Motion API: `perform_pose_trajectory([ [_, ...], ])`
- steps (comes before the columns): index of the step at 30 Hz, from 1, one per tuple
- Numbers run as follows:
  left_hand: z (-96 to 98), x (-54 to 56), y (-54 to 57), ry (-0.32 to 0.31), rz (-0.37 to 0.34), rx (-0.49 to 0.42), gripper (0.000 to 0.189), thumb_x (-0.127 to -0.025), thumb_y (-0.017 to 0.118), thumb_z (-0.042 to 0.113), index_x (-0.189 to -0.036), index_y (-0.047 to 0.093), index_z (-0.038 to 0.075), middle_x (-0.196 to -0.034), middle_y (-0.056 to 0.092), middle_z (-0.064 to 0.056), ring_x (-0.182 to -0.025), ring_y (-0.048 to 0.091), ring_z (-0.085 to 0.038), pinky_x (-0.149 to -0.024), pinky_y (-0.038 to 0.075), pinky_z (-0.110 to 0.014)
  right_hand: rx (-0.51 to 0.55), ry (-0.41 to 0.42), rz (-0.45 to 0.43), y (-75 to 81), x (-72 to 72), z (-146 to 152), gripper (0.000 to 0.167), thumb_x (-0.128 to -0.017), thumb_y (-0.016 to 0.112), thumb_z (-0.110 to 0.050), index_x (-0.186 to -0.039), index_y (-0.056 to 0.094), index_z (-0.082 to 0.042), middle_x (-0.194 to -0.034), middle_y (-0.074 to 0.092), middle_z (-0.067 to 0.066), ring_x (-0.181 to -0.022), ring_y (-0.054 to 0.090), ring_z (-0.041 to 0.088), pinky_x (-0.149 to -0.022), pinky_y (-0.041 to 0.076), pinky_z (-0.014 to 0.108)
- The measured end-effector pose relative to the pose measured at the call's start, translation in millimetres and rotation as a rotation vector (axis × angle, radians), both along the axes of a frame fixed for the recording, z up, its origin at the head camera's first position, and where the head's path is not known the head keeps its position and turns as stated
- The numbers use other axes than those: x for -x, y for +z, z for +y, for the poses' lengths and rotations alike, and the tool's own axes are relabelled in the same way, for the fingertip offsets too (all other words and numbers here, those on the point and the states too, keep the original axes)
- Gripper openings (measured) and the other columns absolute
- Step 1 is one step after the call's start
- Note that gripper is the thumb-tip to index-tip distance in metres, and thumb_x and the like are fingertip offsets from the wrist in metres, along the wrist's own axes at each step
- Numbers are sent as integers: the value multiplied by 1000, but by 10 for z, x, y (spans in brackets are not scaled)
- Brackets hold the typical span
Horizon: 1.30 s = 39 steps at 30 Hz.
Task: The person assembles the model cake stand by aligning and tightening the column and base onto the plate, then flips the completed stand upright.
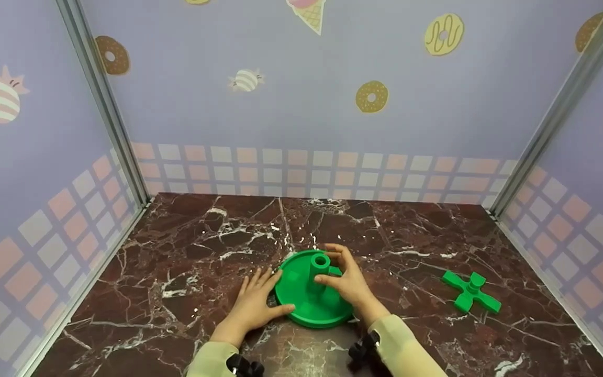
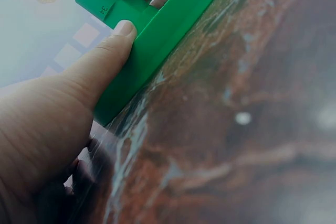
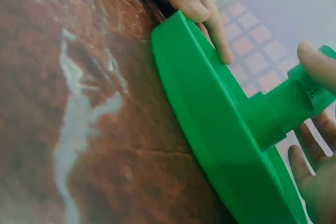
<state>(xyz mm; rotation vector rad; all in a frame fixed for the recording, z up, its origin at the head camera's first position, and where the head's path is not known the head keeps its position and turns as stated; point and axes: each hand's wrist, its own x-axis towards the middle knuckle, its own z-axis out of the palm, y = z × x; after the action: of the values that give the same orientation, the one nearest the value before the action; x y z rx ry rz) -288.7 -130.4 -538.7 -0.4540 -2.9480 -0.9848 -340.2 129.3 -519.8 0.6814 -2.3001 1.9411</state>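
A round green dish [image 1: 293, 290] with a raised rim sits on the marbled table. Upright from its middle rises a hollow green tube [image 1: 319, 267], with small dark digits on its side in both wrist views. My right hand [image 1: 353, 283] holds this tube, thumb on the near side and fingers bent behind it. At the dish's left, my left hand [image 1: 256, 306] touches the rim with spread, fairly straight fingers. Its thumb [image 2: 113, 45] rests against the near rim. Right of the dish lies a green cross-shaped piece [image 1: 471, 293] with a short peg at its centre.
Patterned panels [image 1: 333, 120] close off the back and both sides of the dark red table [image 1: 197, 235]. Metal posts [image 1: 118, 125] stand at the back corners. Black wrist mounts [image 1: 244, 365] sit on both sleeves near the table's front.
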Motion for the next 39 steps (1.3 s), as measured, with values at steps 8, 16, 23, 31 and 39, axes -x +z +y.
perform_pose_trajectory([
  [8, 5, 1, 0, 2, 11, 3, 97, -85, 74, 64, -160, 40, 13, -167, 30, -23, -158, 17, -48, -128, 7, -68, -23, 297, -139, 83, 112, 181, 72, -96, 70, -6, -158, 35, 0, -156, 48, 24, -142, 51, 25, -110, 48, 30],
  [16, 3, 12, 6, 5, 3, 8, 97, -85, 73, 65, -160, 38, 14, -168, 29, -22, -158, 16, -47, -129, 5, -67, -52, 259, -153, 79, 120, 169, 59, -95, 70, -6, -149, 47, 3, -146, 59, 18, -133, 58, 16, -111, 48, 33],
  [23, 3, 7, -2, 0, 7, 5, 98, -85, 73, 66, -160, 39, 13, -167, 30, -23, -158, 16, -48, -128, 6, -68, -98, 148, -108, 78, 87, 122, 53, -93, 74, -5, -142, 54, 0, -140, 62, 22, -133, 58, 34, -112, 49, 50],
  [31, 7, -1, 8, 0, 1, 2, 97, -86, 73, 64, -160, 38, 13, -168, 29, -22, -159, 15, -47, -128, 5, -67, -103, 21, -59, 63, 54, 48, 51, -86, 82, -7, -130, 57, -5, -130, 67, 19, -121, 65, 32, -109, 49, 51],
  [39, 6, -2, 5, -2, 0, 9, 97, -86, 72, 65, -161, 38, 13, -168, 29, -23, -159, 15, -47, -128, 5, -68, -62, -74, -10, 19, 14, -40, 50, -80, 86, -2, -119, 55, -1, -119, 67, 20, -108, 66, 30, -100, 53, 50],
])
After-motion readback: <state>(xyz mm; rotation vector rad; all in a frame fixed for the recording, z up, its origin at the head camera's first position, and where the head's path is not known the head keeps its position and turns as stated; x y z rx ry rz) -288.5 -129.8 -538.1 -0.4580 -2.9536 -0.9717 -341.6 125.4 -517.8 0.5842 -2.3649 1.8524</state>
